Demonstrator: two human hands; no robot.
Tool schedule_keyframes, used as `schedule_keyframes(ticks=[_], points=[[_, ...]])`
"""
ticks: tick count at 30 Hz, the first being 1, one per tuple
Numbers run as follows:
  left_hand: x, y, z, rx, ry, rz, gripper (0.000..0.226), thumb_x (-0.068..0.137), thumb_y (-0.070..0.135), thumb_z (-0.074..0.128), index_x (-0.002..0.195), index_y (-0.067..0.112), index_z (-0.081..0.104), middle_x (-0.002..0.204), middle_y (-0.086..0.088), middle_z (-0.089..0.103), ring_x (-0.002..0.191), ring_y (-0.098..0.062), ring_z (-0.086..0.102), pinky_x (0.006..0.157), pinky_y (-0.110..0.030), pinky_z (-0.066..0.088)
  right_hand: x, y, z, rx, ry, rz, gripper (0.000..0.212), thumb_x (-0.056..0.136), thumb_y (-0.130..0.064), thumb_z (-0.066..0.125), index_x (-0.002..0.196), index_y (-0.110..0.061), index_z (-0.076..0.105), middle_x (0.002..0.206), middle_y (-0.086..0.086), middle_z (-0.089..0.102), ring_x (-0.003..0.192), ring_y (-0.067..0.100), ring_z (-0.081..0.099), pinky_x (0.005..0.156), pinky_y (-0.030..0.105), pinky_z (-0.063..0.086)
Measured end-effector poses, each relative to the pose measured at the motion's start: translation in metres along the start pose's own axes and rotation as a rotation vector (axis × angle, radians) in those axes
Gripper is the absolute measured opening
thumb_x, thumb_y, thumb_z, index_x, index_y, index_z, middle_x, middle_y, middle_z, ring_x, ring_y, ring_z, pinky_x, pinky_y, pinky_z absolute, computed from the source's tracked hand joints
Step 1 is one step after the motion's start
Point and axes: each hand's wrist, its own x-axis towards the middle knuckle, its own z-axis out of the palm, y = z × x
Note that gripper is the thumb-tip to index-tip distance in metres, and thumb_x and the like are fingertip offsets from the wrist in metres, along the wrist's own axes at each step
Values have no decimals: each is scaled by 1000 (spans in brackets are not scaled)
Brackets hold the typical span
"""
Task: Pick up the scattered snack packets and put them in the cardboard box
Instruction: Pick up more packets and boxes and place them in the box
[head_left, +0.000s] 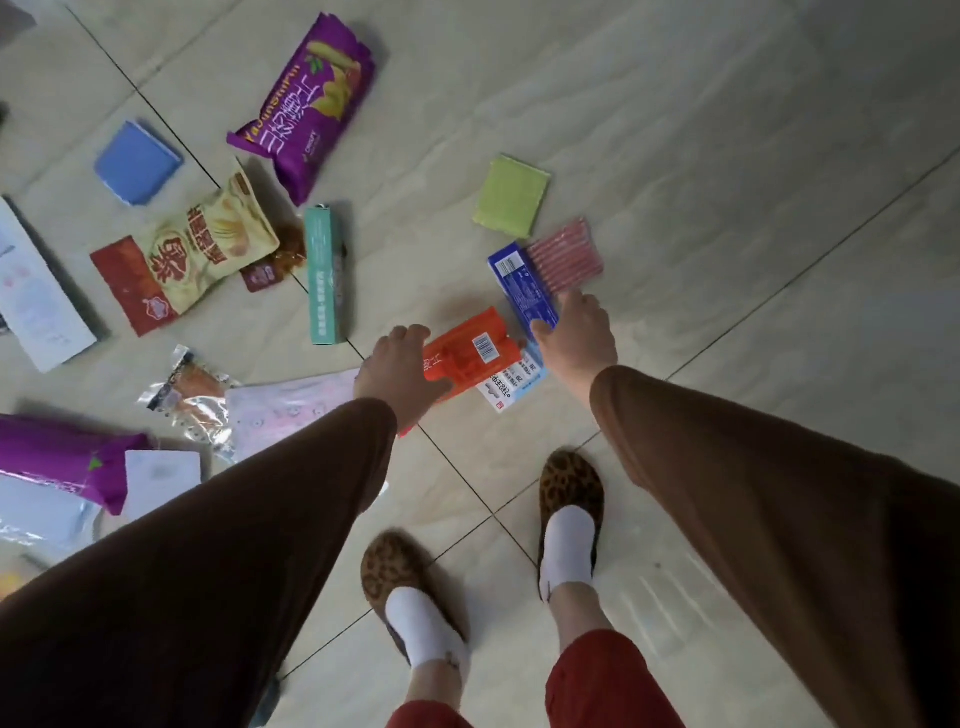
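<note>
Bare floor (675, 130) right; packets (197, 260) crowding left, perhaps overlapping.
</note>
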Motion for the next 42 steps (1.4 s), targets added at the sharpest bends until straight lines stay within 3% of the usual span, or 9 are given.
schedule_keyframes(ticks=[7, 11, 15, 19, 22, 25, 31, 34, 42], points=[[53, -4, 47, 23, -42, 1, 88, 71, 58, 79, 143, 22, 43, 133, -3, 53, 124, -26, 52, 101, -47, 47, 57, 13, 46, -63, -27, 79, 69, 78, -46, 81, 128, -9, 51, 123, 12, 57, 114, 31, 58, 89, 39, 50], [55, -8, 59, -7, -73, -8, 71, 70, 54, 79, 126, 21, 51, 121, -3, 57, 115, -26, 53, 92, -46, 50, 60, 16, 52, -39, -5, 6, 63, 78, -35, 81, 127, -12, 49, 123, 12, 56, 109, 32, 60, 87, 44, 55], [34, -8, 52, -74, -31, -22, 57, 74, 52, 78, 116, 21, 54, 105, 1, 54, 99, -18, 48, 83, -35, 45, 46, 19, 30, 46, -46, -149, 51, 79, -29, 77, 118, -17, 46, 106, 5, 61, 87, 24, 68, 64, 34, 56], [12, 7, 45, -145, -69, 8, 55, 72, 54, 79, 113, 25, 55, 99, 7, 50, 97, -16, 49, 81, -33, 44, 44, 23, -1, 25, -55, -260, 54, 82, -41, 78, 119, -23, 44, 110, -1, 65, 91, 15, 65, 69, 31, 55], [12, 27, 53, -192, -93, 60, 62, 68, 51, 81, 115, 21, 55, 109, 3, 52, 106, -21, 51, 90, -38, 47, 62, 27, -19, -14, -53, -275, 55, 83, -63, 64, 118, -22, 51, 108, 3, 67, 95, 23, 65, 77, 38, 54], [23, 48, 70, -147, -108, 94, 75, 68, 55, 80, 127, 17, 54, 141, -3, 45, 131, -27, 41, 107, -42, 41, 90, 29, -25, -122, -48, -250, 53, 83, -58, 68, 108, -13, 58, 102, 11, 66, 95, 33, 63, 78, 39, 50], [45, 57, 108, 68, -154, 211, 97, 70, 60, 78, 150, 23, 38, 170, -3, -13, 156, -26, -15, 125, -57, 3, 131, 17, -21, -310, -37, -398, 67, 73, -50, 81, 125, -13, 61, 132, 11, 52, 122, 35, 45, 103, 41, 41], [40, 54, 124, 118, -154, 283, 92, 72, 54, 80, 148, 25, 38, 170, -4, -13, 156, -26, -15, 124, -59, 9, 137, 13, -15, -328, 13, -423, 90, 66, -53, 85, 134, -7, 48, 146, 13, 43, 134, 35, 38, 107, 46, 40], [28, 54, 132, 183, -52, 285, 74, 76, 47, 80, 141, 29, 52, 167, -3, 14, 150, -37, 14, 120, -63, 15, 135, 24, -13, -364, 28, -374, 90, 70, -67, 77, 132, -9, 47, 130, 13, 47, 124, 35, 40, 90, 50, 46]])
